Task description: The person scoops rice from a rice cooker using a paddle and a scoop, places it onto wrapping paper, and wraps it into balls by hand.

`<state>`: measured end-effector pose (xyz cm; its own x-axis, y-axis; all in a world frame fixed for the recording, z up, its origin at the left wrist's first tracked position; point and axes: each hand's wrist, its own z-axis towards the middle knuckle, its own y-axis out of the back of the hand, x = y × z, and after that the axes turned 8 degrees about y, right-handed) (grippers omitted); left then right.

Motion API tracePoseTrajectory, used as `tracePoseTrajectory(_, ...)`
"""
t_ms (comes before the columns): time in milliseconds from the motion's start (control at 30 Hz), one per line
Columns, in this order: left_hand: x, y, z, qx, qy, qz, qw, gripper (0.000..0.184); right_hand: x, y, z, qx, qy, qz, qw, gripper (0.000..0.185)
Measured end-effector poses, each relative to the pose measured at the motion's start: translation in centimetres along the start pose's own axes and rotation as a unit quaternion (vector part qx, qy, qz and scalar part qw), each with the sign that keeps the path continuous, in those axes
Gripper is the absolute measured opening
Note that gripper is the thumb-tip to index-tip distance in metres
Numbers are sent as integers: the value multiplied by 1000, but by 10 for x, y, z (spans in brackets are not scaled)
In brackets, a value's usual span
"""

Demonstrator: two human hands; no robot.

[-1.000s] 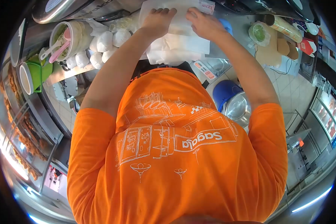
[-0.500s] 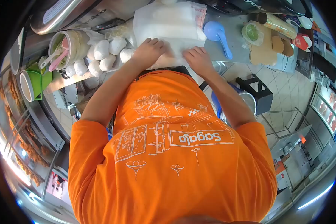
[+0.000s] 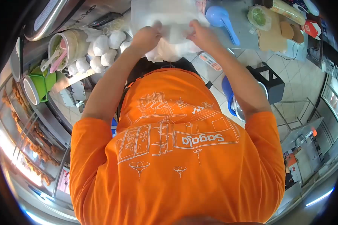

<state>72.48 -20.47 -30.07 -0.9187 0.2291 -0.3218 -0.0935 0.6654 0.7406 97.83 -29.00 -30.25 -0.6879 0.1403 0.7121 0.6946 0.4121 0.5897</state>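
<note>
A white, partly see-through sheet [image 3: 157,13] lies on the counter at the top centre. My left hand [image 3: 147,37] is at its near left side, fingers bent and pinching its edge. Opposite it, my right hand [image 3: 202,34] pinches the sheet's near right edge between thumb and fingers. The part between my hands is blurred and looks lifted. Crumpled white paper [image 3: 169,51] hangs at the counter's front edge below my hands. A blue ladle [image 3: 216,17] rests to the right of my right hand.
Several white wrapped bundles [image 3: 100,45] and a tub [image 3: 69,47] with a pink-handled spoon are on the left. To the right are a bowl with green contents [image 3: 260,17], cardboard [image 3: 272,37] and a roll [image 3: 288,12]. A black stand [image 3: 270,80] is below.
Over the last half second both hands have moved up and forward from the counter's front edge, raising the sheet's near part. The ladle, hidden behind my right hand earlier, is now visible.
</note>
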Motion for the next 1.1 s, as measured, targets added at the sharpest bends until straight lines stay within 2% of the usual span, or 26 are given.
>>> tracePoseTrajectory(67, -15, 14, 27, 0, 7, -4, 1000, 21, -1, 8, 17, -18, -2, -136, 991, 35)
tracePoseTrajectory(100, -22, 20, 34, -1, 14, -10, 1000, 21, -2, 13, 23, -23, 1, -145, 989, 35)
tracePoseTrajectory(133, -26, 17, 39, -9, 15, -13, 1000, 21, 0, 16, 31, -47, 108, -231, 966, 38)
tracePoseTrajectory(167, -29, 13, 42, -79, -34, 94, 992, 21, 1, 17, 37, -69, 213, -312, 923, 41)
tracePoseTrajectory(200, -28, 9, 43, -146, -80, 201, 965, 22, 2, 18, 41, -70, 217, -314, 921, 41)
tracePoseTrajectory(233, -27, 11, 42, -147, -78, 201, 965, 22, 10, 22, 41, -1, 135, -256, 957, 40)
tracePoseTrajectory(267, -26, 10, 40, -79, -40, 126, 988, 20, 17, 23, 38, 69, 49, -192, 978, 39)
tracePoseTrajectory(300, -25, 8, 38, -10, -3, 50, 999, 18, 16, 20, 32, 70, 49, -190, 978, 39)
tracePoseTrajectory(333, -22, 5, 32, -8, -2, 50, 999, 18, 11, 12, 24, 29, 35, -159, 986, 37)
tracePoseTrajectory(367, -16, 1, 22, -58, 5, -17, 998, 17, 6, 3, 17, -12, 20, -127, 992, 35)
tracePoseTrajectory(400, -13, -6, 11, -107, 12, -83, 991, 16, 2, -11, 9, -9, 16, -124, 992, 35)
tracePoseTrajectory(433, -14, -15, -1, -99, 15, -84, 992, 16, -1, -29, -2, -86, 19, -112, 990, 32)
tracePoseTrajectory(467, -15, -22, -11, -137, 25, -123, 983, 14, -1, -44, -13, -163, 23, -102, 981, 28)
tracePoseTrajectory(500, -17, -25, -18, -181, 35, -162, 969, 13, -1, -58, -21, -161, 22, -101, 981, 28)
tracePoseTrajectory(533, -17, -31, -23, -181, 35, -162, 969, 13, 3, -70, -29, -212, 20, -65, 975, 28)
tracePoseTrajectory(567, -15, -39, -27, -201, -10, -177, 963, 15, 9, -77, -35, -262, 18, -27, 964, 30)
tracePoseTrajectory(600, -13, -46, -31, -220, -57, -190, 955, 18, 13, -81, -42, -263, 16, -24, 964, 30)
tracePoseTrajectory(633, -17, -49, -35, -248, -70, -142, 956, 18, 20, -85, -51, -276, 41, -76, 957, 36)
tracePoseTrajectory(700, -23, -49, -39, -241, -64, -85, 965, 20, 30, -89, -57, -292, 62, -126, 946, 42)
tracePoseTrajectory(767, -31, -51, -37, -240, -59, -30, 969, 21, 38, -85, -57, -201, 33, -213, 956, 54)
tracePoseTrajectory(833, -38, -53, -27, -201, -66, -174, 962, 27, 34, -84, -56, -207, 43, -203, 956, 47)
tracePoseTrajectory(867, -52, -37, -31, -199, -72, -170, 963, 27, 33, -84, -56, -207, 52, -192, 958, 41)
tracePoseTrajectory(933, -77, -6, -39, 12, 91, -293, 952, 39, 28, -83, -56, -216, 59, -190, 956, 38)
tracePoseTrajectory(967, -82, -4, -37, 16, 84, -288, 954, 39, 26, -82, -58, -219, 72, -191, 954, 36)
tracePoseTrajectory(1033, -94, 0, -31, 22, 120, -305, 944, 51, 24, -83, -61, -198, 63, -183, 961, 34)
tracePoseTrajectory(1100, -93, -16, -22, -9, 95, -260, 961, 53, 18, -73, -56, -191, 65, -187, 961, 33)
